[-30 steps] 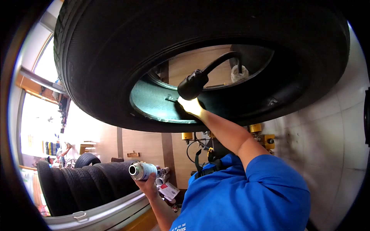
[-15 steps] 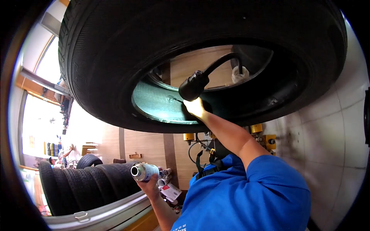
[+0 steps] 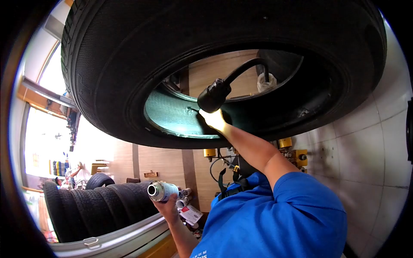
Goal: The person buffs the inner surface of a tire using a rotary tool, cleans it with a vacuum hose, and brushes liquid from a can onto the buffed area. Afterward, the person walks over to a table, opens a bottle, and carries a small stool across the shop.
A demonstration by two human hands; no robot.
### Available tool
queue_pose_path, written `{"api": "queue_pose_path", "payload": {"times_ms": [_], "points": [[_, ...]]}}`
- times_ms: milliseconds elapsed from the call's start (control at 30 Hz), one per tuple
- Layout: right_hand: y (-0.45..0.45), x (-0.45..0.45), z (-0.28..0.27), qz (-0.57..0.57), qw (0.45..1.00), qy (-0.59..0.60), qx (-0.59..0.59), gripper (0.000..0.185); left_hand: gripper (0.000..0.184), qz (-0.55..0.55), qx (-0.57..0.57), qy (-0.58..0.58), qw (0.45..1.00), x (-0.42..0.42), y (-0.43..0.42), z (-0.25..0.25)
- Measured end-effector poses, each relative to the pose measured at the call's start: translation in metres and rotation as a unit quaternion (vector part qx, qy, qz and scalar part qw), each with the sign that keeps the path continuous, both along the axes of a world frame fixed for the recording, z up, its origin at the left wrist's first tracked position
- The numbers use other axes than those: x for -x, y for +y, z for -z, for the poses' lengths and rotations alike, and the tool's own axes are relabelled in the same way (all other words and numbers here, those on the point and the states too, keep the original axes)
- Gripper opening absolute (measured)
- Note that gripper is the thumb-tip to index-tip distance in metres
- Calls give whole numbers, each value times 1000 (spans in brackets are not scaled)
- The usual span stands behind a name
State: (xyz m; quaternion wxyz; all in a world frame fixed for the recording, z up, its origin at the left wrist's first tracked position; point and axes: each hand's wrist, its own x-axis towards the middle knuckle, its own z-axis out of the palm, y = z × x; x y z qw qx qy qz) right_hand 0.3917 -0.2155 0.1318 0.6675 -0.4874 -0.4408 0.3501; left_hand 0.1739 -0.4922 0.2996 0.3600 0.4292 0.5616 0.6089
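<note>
My left hand (image 3: 168, 210) grips a metal can (image 3: 164, 191) with a pale blue label, tilted so that its uncapped round mouth faces me. Inside the large black tire (image 3: 116, 90), my right hand (image 3: 214, 120) is closed on a thin dark brush (image 3: 195, 110); its bristles are too small to make out. The brush tip is at a small shiny patch (image 3: 190, 112) on the tire's inner wall. Just above this hand hangs a black gooseneck lamp (image 3: 214, 95), lighting the wall and the fingers.
Several used tires (image 3: 97, 210) stand in a row at the lower left, behind a metal-edged counter (image 3: 107, 238). Yellow and black machine parts (image 3: 297, 157) sit beneath the raised tire. Bottles and a white-and-red card (image 3: 190, 213) lie beyond my left hand.
My right hand has shifted slightly left inside the tire with the brush. Tire and lamp appear slightly left in view. My left hand keeps the can in nearly the same place.
</note>
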Motion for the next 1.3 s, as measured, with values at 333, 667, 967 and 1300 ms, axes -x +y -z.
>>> {"api": "queue_pose_path", "payload": {"times_ms": [333, 667, 967, 1300], "points": [[-2, -3, -2, -28, 999, -17, -2, 14, 72, 10, -24, 32, 999, 16, 1, 20], [-1, -2, -1, -76, 995, 23, -62, 7, 72, 14, 2, 22, 1000, 20, 0, 25], [-4, -10, 1, -115, 992, -25, -39, 13, 67, -5, -12, 32, 999, 11, 3, 24], [-9, -9, -4, -97, 994, -42, 17, 16, 68, 5, -4, 28, 1000, 9, 3, 26]]}}
